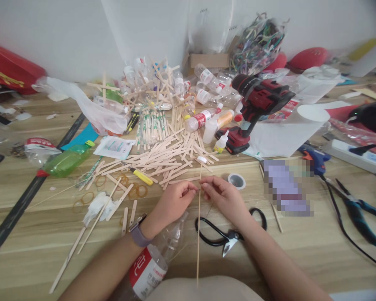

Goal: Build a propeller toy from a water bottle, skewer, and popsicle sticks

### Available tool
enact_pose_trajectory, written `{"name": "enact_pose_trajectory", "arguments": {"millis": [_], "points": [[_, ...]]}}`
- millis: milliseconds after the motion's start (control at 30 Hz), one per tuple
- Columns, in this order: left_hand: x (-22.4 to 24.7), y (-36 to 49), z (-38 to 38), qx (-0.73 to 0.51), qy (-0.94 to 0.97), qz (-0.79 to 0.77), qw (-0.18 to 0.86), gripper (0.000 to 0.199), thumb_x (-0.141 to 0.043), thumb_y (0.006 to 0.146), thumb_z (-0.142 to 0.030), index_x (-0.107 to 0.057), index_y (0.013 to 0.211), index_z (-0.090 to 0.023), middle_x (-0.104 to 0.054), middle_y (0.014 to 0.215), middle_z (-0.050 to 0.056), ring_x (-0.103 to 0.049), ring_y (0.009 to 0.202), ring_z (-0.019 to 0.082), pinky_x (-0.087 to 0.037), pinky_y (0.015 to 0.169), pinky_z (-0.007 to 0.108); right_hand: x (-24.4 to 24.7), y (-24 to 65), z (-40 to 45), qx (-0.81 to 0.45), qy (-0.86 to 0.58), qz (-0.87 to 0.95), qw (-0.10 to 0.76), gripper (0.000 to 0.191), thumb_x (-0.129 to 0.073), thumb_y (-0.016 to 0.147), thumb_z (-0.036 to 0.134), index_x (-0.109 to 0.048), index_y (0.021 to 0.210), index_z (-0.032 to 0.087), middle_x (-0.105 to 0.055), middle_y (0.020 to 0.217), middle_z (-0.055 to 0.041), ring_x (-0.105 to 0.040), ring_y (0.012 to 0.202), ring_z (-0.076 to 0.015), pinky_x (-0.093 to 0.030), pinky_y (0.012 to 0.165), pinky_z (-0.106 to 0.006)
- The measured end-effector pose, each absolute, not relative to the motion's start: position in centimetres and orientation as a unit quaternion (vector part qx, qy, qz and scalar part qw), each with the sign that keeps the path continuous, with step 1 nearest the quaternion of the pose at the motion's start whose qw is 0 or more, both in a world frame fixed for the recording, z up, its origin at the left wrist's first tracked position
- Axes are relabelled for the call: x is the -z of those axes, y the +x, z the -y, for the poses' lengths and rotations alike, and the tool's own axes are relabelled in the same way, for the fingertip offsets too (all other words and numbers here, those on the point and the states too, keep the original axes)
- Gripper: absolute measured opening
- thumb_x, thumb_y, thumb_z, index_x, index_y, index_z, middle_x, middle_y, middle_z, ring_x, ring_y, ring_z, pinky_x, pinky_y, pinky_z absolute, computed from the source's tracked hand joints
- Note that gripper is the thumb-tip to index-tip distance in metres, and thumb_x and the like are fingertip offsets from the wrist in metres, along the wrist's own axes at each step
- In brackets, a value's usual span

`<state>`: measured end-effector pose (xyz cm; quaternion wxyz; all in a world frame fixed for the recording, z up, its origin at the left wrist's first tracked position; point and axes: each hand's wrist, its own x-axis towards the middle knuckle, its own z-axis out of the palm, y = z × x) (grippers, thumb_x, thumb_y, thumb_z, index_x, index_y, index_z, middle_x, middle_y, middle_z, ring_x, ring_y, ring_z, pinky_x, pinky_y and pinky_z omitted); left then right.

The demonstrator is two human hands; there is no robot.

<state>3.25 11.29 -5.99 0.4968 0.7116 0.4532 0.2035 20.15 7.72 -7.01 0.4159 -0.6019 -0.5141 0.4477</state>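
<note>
A thin wooden skewer (198,234) runs from near my body up between my two hands. A white bottle cap (202,159) shows at its far end; whether they are joined I cannot tell. My left hand (178,200) is closed in a pinch just left of the skewer, and what lies between its fingertips is too small to make out. From the other side, my right hand (223,197) pinches at the skewer with thumb and forefinger. Black-handled scissors (230,237) lie under my right forearm. A clear plastic bottle (150,267) rests below my left wrist.
Craft sticks (166,161) are heaped ahead, near a yellow utility knife (142,176) and rubber bands (138,191). A red cordless drill (250,108) stands behind a small glue bottle (221,143). Rightward are a tape roll (237,181), pliers (359,213) and a glue gun (315,159). Leftward lies a green bottle (69,159).
</note>
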Motion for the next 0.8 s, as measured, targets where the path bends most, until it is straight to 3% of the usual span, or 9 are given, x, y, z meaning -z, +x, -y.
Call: {"name": "enact_pose_trajectory", "arguments": {"millis": [100, 200, 367, 533, 800], "points": [[5.91, 3.26, -11.32, -0.205, 0.715, -0.446, 0.499, 0.023, -0.049, 0.087, -0.023, -0.07, 0.093, -0.017, -0.071, 0.081, 0.002, -0.06, 0.072, 0.016, -0.043, 0.064, 0.025, 7.2, 19.92, -7.69, -0.467, -0.592, 0.502, 0.423, 0.021, -0.061, 0.079, 0.039, -0.064, 0.089, 0.021, -0.067, 0.068, -0.001, -0.062, 0.06, -0.0164, -0.049, 0.058, -0.029], [5.79, 3.28, -11.31, -0.201, 0.714, -0.451, 0.496, 0.024, -0.049, 0.087, -0.023, -0.071, 0.095, -0.017, -0.07, 0.077, 0.001, -0.059, 0.069, 0.016, -0.042, 0.063, 0.025, 7.63, 19.89, -7.74, -0.478, -0.588, 0.486, 0.436, 0.021, -0.064, 0.076, 0.039, -0.064, 0.088, 0.021, -0.07, 0.074, -0.0019, -0.063, 0.063, -0.0163, -0.049, 0.059, -0.029], [5.52, 3.37, -11.12, -0.195, 0.707, -0.47, 0.491, 0.024, -0.05, 0.087, -0.024, -0.07, 0.097, -0.016, -0.061, 0.064, -0.002, -0.05, 0.057, 0.013, -0.035, 0.054, 0.024, 8.03, 20.01, -7.86, -0.494, -0.586, 0.456, 0.453, 0.023, -0.072, 0.071, 0.037, -0.066, 0.086, 0.021, -0.067, 0.069, 0.0002, -0.059, 0.061, -0.0151, -0.046, 0.057, -0.028], [5.51, 3.46, -10.97, -0.201, 0.708, -0.466, 0.491, 0.023, -0.05, 0.086, -0.022, -0.069, 0.097, -0.016, -0.052, 0.057, -0.005, -0.043, 0.051, 0.011, -0.03, 0.051, 0.023, 7.74, 19.85, -7.91, -0.529, -0.567, 0.412, 0.479, 0.028, -0.076, 0.067, 0.039, -0.063, 0.083, 0.02, -0.067, 0.073, -0.0003, -0.061, 0.068, -0.016, -0.049, 0.064, -0.03], [5.71, 3.57, -10.91, -0.191, 0.698, -0.469, 0.507, 0.025, -0.05, 0.087, -0.025, -0.069, 0.098, -0.014, -0.06, 0.062, -0.002, -0.046, 0.053, 0.012, -0.033, 0.052, 0.024, 7.78, 19.38, -8.11, -0.587, -0.529, 0.332, 0.514, 0.037, -0.082, 0.062, 0.04, -0.053, 0.077, 0.021, -0.056, 0.065, 0.0057, -0.051, 0.055, -0.0097, -0.04, 0.055, -0.025]]}}
